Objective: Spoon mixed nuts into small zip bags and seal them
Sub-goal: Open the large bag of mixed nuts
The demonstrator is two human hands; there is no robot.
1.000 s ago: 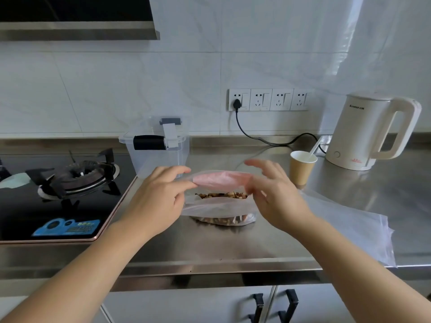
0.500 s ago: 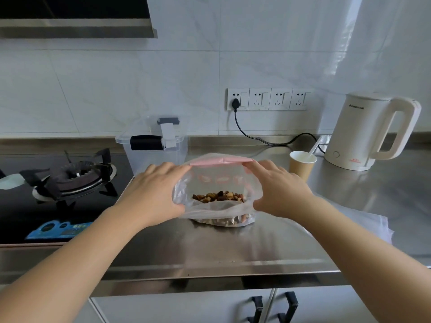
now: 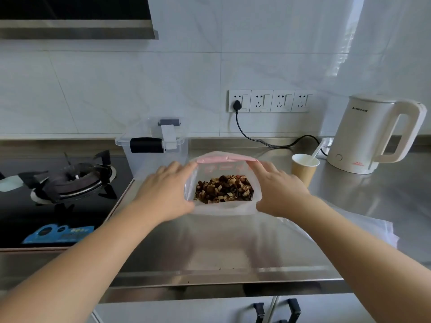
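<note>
You stand at a stainless steel counter [image 3: 210, 248] under a white tiled wall. In the middle of it sits the zip bag [image 3: 224, 208], its mouth held wide open and the pink zip strip [image 3: 224, 159] raised at the far edge. The mixed nuts [image 3: 224, 188] lie in a brown heap at the bottom, plainly visible through the opening. Your left hand [image 3: 163, 192] grips the bag's left side, fingers curled around the plastic near the top corner. Your right hand [image 3: 279, 190] holds the right side the same way, fingers reaching up to the strip's end.

Just beyond your right hand stands a paper cup [image 3: 304, 170] with a white spoon [image 3: 316, 151] leaning in it. Farther right is a cream electric kettle [image 3: 370, 134], its black cord [image 3: 263, 142] running to the wall sockets [image 3: 269, 101]. Behind the bag, toward the left, sits a clear lidded storage box [image 3: 154, 148]. A gas hob [image 3: 70, 180] takes up the left end of the counter. More clear plastic bags [image 3: 363, 229] lie flat by your right forearm, near the counter's front edge.
</note>
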